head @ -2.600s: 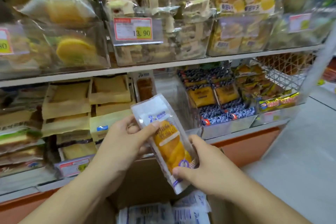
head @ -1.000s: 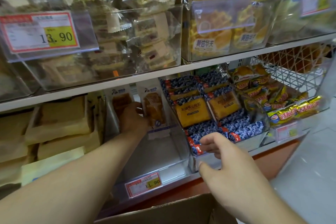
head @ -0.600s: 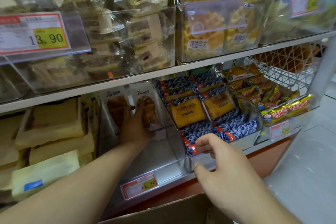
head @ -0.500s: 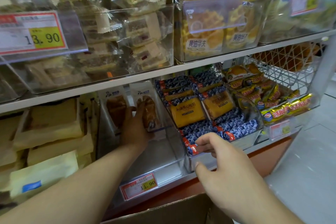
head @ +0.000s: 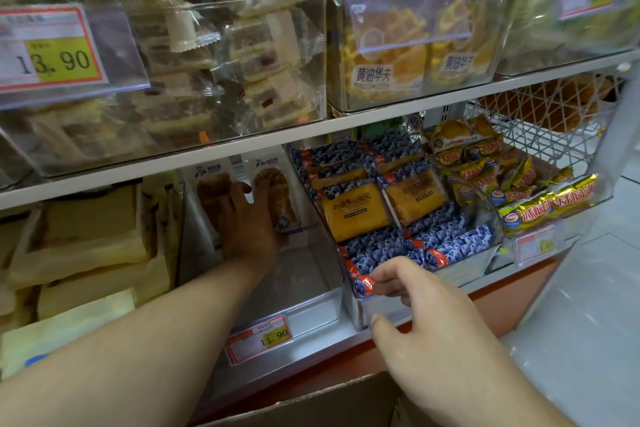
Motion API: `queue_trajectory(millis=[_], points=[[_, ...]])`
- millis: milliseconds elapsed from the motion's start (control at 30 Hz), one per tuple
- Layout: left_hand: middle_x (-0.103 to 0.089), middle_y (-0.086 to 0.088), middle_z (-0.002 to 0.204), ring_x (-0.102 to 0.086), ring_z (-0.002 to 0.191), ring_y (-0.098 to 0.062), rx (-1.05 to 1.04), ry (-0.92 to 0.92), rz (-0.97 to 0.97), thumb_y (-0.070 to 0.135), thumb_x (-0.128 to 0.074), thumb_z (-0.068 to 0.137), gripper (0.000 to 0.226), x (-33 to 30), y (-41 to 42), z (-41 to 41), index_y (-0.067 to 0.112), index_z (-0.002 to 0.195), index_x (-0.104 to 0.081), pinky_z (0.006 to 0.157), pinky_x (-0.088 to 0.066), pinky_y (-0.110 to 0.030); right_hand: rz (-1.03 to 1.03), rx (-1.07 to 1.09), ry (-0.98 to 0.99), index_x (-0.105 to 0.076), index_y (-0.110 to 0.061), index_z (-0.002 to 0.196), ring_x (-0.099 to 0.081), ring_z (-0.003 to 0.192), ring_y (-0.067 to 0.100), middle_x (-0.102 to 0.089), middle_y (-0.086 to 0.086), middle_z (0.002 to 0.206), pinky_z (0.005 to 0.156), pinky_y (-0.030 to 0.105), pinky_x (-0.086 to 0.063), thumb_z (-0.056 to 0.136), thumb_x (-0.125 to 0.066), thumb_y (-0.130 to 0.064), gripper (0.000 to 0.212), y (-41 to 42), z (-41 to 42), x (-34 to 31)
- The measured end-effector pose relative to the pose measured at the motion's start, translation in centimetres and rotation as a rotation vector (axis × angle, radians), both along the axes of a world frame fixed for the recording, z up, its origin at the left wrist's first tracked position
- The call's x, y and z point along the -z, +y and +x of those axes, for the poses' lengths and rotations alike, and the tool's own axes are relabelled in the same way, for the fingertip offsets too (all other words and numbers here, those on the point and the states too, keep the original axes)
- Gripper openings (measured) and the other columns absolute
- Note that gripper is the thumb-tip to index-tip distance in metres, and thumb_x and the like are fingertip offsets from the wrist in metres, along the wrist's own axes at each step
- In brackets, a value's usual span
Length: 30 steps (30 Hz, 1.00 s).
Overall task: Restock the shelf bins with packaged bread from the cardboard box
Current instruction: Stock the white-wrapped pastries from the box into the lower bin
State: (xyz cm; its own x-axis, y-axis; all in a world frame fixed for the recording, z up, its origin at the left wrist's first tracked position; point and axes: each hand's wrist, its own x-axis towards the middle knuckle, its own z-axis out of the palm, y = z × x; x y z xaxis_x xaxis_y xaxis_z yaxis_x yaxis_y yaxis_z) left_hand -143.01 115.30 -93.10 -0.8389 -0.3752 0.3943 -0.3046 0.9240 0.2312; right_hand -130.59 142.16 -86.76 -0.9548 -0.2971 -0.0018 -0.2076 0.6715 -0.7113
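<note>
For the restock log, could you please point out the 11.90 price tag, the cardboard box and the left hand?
11.90 price tag (head: 259, 337), head view, on its printed face.
Cardboard box (head: 311, 406), head view, on its top flap.
Left hand (head: 247, 222), head view, on its back.

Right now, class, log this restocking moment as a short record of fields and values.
Left hand: inside the clear bin, fingers against two upright bread packets
Right hand: loosely curled, empty, beside the blueberry-print packets
Bin price tag: ends in .90
Cardboard box: flap at the bottom edge, contents out of view
</note>
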Motion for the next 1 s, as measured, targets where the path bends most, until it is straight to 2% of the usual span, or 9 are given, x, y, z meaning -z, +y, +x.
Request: queue_trajectory(millis=[167,400,533,600,667,700,833,933,1000], points=[[-0.02,-0.013,0.156,-0.028,0.138,-0.041,0.016,-0.029,0.057,0.036,-0.092,0.07,0.117,0.0,0.3,1.2,0.039,0.161,-0.019,0.113,-0.034,-0.048,-0.002,-0.001,0.003,-0.047,-0.046,0.116,-0.051,0.105,-0.009,-0.051,-0.033,0.113,0.069,0.011,-0.043,0.099,-0.065,-0.029,0.031,-0.1,0.2,-0.1],[-0.022,-0.005,0.158,-0.035,0.14,-0.04,0.054,-0.065,0.254,0.047,-0.09,0.071,0.103,-2.0,1.4,5.1,0.053,0.152,-0.026,0.111,-0.045,-0.048,-0.018,0.0,0.008,-0.05,-0.045,0.12,-0.052,0.103,-0.012,-0.056,-0.028,0.117,0.069,0.009,-0.044,0.099,-0.067,-0.025,0.034,-0.5,1.0,-0.5],[-0.024,-0.003,0.159,-0.045,0.137,-0.029,0.157,-0.137,0.342,0.047,-0.086,0.077,0.094,-2.3,2.6,9.6,0.05,0.153,-0.032,0.105,-0.052,-0.036,-0.024,0.008,0.008,-0.052,-0.043,0.12,-0.056,0.099,-0.007,-0.058,-0.025,0.117,0.069,0.012,-0.045,0.098,-0.068,-0.023,0.033,-0.1,1.7,-0.5],[-0.031,-0.005,0.161,-0.062,0.116,-0.017,0.158,-0.186,0.415,0.045,-0.082,0.084,0.085,-2.2,3.1,11.4,0.045,0.154,-0.034,0.087,-0.057,-0.028,-0.024,0.002,0.015,-0.052,-0.042,0.119,-0.059,0.098,-0.004,-0.058,-0.024,0.115,0.071,0.014,-0.047,0.097,-0.069,-0.023,0.033,0.1,2.2,-0.5],[-0.05,-0.003,0.15,-0.06,0.091,-0.005,0.159,-0.184,0.459,0.042,-0.077,0.09,0.075,-2.4,3.6,12.5,0.037,0.154,-0.038,0.077,-0.051,-0.024,-0.029,0.001,0.026,-0.053,-0.041,0.117,-0.059,0.103,-0.004,-0.059,-0.023,0.114,0.078,0.015,-0.046,0.096,-0.071,-0.022,0.033,0.4,2.7,-0.4],[-0.054,-0.003,0.146,-0.058,0.094,-0.006,0.162,-0.178,0.467,0.041,-0.076,0.092,0.072,-2.6,3.8,12.9,0.034,0.154,-0.041,0.082,-0.05,-0.025,-0.033,0.002,0.031,-0.054,-0.04,0.116,-0.059,0.105,-0.003,-0.06,-0.023,0.113,0.082,0.015,-0.046,0.095,-0.071,-0.022,0.033,0.5,3.0,-0.3],[-0.053,-0.004,0.151,-0.053,0.134,-0.024,0.187,-0.149,0.445,0.038,-0.073,0.093,0.066,-3.5,4.6,14.1,0.028,0.153,-0.045,0.11,-0.045,-0.035,-0.025,-0.001,0.035,-0.054,-0.038,0.117,-0.059,0.107,-0.003,-0.061,-0.022,0.114,0.09,0.019,-0.049,0.095,-0.069,-0.021,0.032,1.0,4.1,-0.3],[-0.053,0.001,0.149,-0.054,0.133,-0.02,0.24,-0.083,0.43,0.039,-0.07,0.095,0.061,-4.5,5.0,15.8,0.032,0.151,-0.048,0.113,-0.046,-0.041,-0.028,-0.007,0.04,-0.055,-0.038,0.118,-0.061,0.105,-0.002,-0.062,-0.021,0.115,0.095,0.026,-0.055,0.095,-0.069,-0.021,0.032,1.2,4.6,-0.5],[-0.054,0.009,0.143,-0.058,0.125,-0.011,0.308,-0.035,0.439,0.039,-0.068,0.096,0.054,-5.2,5.2,18.1,0.036,0.147,-0.051,0.11,-0.05,-0.037,-0.046,-0.031,0.038,-0.058,-0.036,0.117,-0.064,0.102,0.001,-0.064,-0.02,0.113,0.096,0.033,-0.057,0.094,-0.069,-0.021,0.03,1.2,4.9,-0.7]])
